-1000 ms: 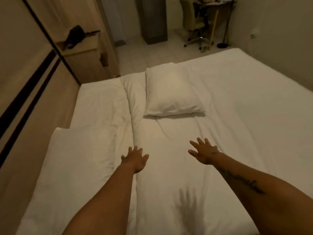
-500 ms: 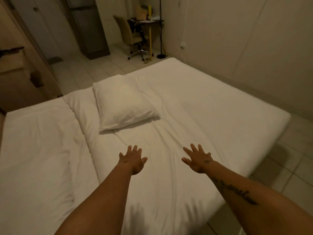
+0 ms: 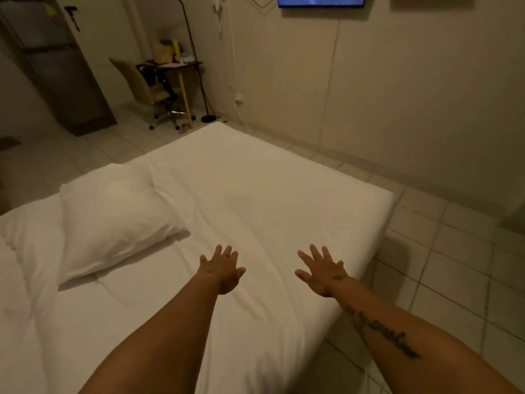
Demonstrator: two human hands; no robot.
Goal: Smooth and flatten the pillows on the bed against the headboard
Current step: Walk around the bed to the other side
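both hands are empty, fingers spread apart, palms facing down over the bed. the left hand (image 3: 221, 270) reaches out just left of the frame's centre, above the white sheet (image 3: 255, 200); whether it touches the cloth cannot be told. the right hand (image 3: 321, 273) is stretched out beside it, right of centre, over the sheet close to the mattress's right-hand edge, the 2 hands well apart from each other. a dark tattoo (image 3: 380, 331) runs along the right forearm toward the lower right of the frame, with a small mark near the wrist.

the pillow (image 3: 113, 217), white and plump, lies flat on the sheet at middle left of the frame, up and left of the left hand and not touching it. a shadow runs under its lower edge. left of it, at the frame's left border, a rumpled white fold of bedding (image 3: 25, 251) runs down toward the lower left. shallow creases cross the sheet near the hands.

the mattress corner (image 3: 386, 200) sits at right of centre over a pale tiled floor (image 3: 443, 251). a plain wall (image 3: 397, 95) fills the upper right, with the lower edge of a lit screen (image 3: 321, 0) at the very top. in the upper left stand a dark fridge (image 3: 56, 66), an office chair (image 3: 147, 86) on castors, a small cluttered desk (image 3: 173, 64), a yellow stick (image 3: 184, 103) and a thin black floor lamp pole (image 3: 196, 58).
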